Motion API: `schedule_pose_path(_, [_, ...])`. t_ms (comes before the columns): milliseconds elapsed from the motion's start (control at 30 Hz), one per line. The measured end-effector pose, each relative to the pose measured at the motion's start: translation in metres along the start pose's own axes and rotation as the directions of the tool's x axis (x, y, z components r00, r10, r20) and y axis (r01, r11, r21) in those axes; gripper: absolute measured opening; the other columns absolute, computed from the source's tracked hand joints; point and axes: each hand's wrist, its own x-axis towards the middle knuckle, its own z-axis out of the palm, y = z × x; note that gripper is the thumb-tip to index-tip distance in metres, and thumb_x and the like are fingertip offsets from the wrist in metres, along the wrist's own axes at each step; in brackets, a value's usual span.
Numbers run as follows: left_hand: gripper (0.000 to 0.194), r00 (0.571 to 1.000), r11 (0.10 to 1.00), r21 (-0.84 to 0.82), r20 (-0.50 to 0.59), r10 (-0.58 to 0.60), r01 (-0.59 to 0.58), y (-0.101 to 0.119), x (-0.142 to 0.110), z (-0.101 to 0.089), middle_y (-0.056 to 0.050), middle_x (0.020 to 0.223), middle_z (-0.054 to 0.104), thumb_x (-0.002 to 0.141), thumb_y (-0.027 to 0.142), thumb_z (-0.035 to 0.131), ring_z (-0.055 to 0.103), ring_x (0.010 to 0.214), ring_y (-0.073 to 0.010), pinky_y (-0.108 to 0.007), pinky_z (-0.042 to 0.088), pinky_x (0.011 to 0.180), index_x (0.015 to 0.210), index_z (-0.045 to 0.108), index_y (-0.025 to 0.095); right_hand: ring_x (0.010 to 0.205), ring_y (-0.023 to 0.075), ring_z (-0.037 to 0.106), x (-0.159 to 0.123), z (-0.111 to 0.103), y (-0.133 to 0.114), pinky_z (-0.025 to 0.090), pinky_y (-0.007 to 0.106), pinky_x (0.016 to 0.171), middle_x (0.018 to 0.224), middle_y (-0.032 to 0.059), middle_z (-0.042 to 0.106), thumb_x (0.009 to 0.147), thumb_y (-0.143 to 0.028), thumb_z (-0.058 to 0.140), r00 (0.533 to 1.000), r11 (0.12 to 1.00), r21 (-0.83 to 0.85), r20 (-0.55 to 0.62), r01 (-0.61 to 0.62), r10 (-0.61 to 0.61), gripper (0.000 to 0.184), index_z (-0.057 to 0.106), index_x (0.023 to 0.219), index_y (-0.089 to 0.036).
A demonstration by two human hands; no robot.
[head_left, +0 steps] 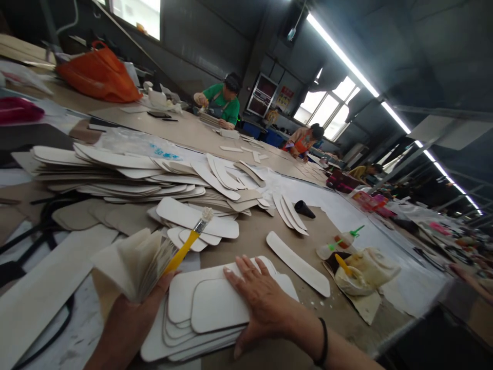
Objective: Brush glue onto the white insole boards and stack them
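My left hand (pixel 134 313) is closed around a fanned bundle of thin cream sheets (pixel 134 259). Along with them it grips a yellow-handled paintbrush (pixel 185 249), whose bristles point up and away, crusted with white. My right hand (pixel 258 293) rests palm down, fingers spread, on a loose stack of white rounded-corner panels (pixel 211 308). A single curved white strip (pixel 298 264) lies beyond that hand on the brown board. More white rounded pieces (pixel 198 218) lie just past the brush.
Large piles of white-faced panels (pixel 115 174) cover the left of the table. On the right stand a crumpled glue container (pixel 365 270) and small green-tipped bottles (pixel 346 237). A black cone (pixel 303 208) lies farther back. An orange bag (pixel 100 74) and co-workers (pixel 223 103) are beyond.
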Motion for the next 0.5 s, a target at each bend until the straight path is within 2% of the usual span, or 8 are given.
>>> schedule_pose_path(67, [0.034, 0.994, 0.995, -0.02, 0.029, -0.101, 0.101, 0.002, 0.001, 0.0, -0.004, 0.089, 0.077, 0.065, 0.052, 0.059, 0.065, 0.103, -0.0301, -0.037, 0.052, 0.093, 0.078, 0.073, 0.024, 0.138, 0.0414, 0.023, 0.003, 0.005, 0.005, 0.011, 0.06, 0.11, 0.151, 0.0231, 0.027, 0.051, -0.073, 0.071, 0.999, 0.999, 0.023, 0.027, 0.029, -0.029, 0.123, 0.018, 0.15, -0.022])
schedule_pose_path(100, [0.032, 0.992, 0.992, -0.029, 0.043, -0.119, 0.12, 0.003, 0.001, -0.001, -0.004, 0.084, 0.077, 0.064, 0.052, 0.059, 0.066, 0.1, -0.0303, -0.035, 0.053, 0.09, 0.072, 0.072, 0.025, 0.136, 0.0413, 0.027, 0.005, 0.007, 0.004, 0.014, 0.06, 0.109, 0.148, 0.0229, 0.031, 0.051, -0.072, 0.072, 0.999, 0.999, 0.03, 0.022, 0.04, -0.041, 0.122, 0.019, 0.149, -0.023])
schedule_pose_path(233, [0.03, 0.994, 0.998, -0.011, 0.092, -0.058, 0.059, 0.0, -0.002, 0.001, -0.001, 0.067, 0.072, 0.061, 0.056, 0.058, 0.067, 0.084, -0.028, -0.031, 0.053, 0.077, 0.056, 0.066, 0.027, 0.113, 0.0356, 0.049, 0.005, 0.017, -0.006, 0.039, 0.049, 0.098, 0.126, 0.0189, 0.052, 0.053, -0.059, 0.077, 0.999, 0.999, 0.016, -0.011, 0.051, -0.051, 0.112, 0.029, 0.146, -0.018])
schedule_pose_path(267, [0.031, 0.995, 0.999, -0.004, 0.094, -0.039, 0.039, -0.002, -0.003, 0.002, 0.0, 0.067, 0.071, 0.062, 0.057, 0.058, 0.067, 0.083, -0.027, -0.03, 0.051, 0.077, 0.056, 0.065, 0.027, 0.107, 0.0342, 0.051, 0.004, 0.021, -0.008, 0.042, 0.047, 0.095, 0.121, 0.018, 0.054, 0.054, -0.056, 0.077, 0.998, 0.998, 0.007, -0.024, 0.055, -0.055, 0.11, 0.03, 0.145, -0.017])
schedule_pose_path(367, [0.03, 0.997, 1.0, 0.006, 0.073, 0.028, -0.028, -0.007, -0.004, 0.005, 0.002, 0.068, 0.068, 0.068, 0.056, 0.055, 0.065, 0.082, -0.0238, -0.028, 0.047, 0.079, 0.059, 0.063, 0.028, 0.111, 0.0359, 0.048, 0.0, 0.034, -0.006, 0.036, 0.053, 0.099, 0.127, 0.0192, 0.05, 0.058, -0.056, 0.075, 0.991, 0.996, -0.009, -0.099, 0.089, -0.089, 0.107, 0.027, 0.146, -0.019])
schedule_pose_path(433, [0.029, 0.996, 0.999, 0.024, 0.085, 0.022, -0.024, -0.01, -0.002, 0.004, 0.002, 0.069, 0.069, 0.066, 0.055, 0.057, 0.065, 0.083, -0.024, -0.027, 0.048, 0.079, 0.059, 0.064, 0.028, 0.116, 0.0364, 0.045, 0.0, 0.04, -0.003, 0.031, 0.055, 0.102, 0.131, 0.0193, 0.047, 0.062, -0.059, 0.072, 0.986, 0.995, 0.014, -0.135, 0.1, -0.097, 0.105, 0.024, 0.147, -0.021])
schedule_pose_path(500, [0.03, 0.995, 0.999, 0.052, 0.1, -0.014, 0.009, -0.015, 0.001, 0.002, 0.0, 0.074, 0.072, 0.061, 0.057, 0.061, 0.066, 0.087, -0.0261, -0.029, 0.049, 0.083, 0.06, 0.067, 0.028, 0.113, 0.0349, 0.048, -0.001, 0.04, -0.002, 0.032, 0.054, 0.102, 0.128, 0.0175, 0.05, 0.063, -0.059, 0.071, 0.989, 0.995, 0.055, -0.126, 0.087, -0.08, 0.104, 0.023, 0.148, -0.021])
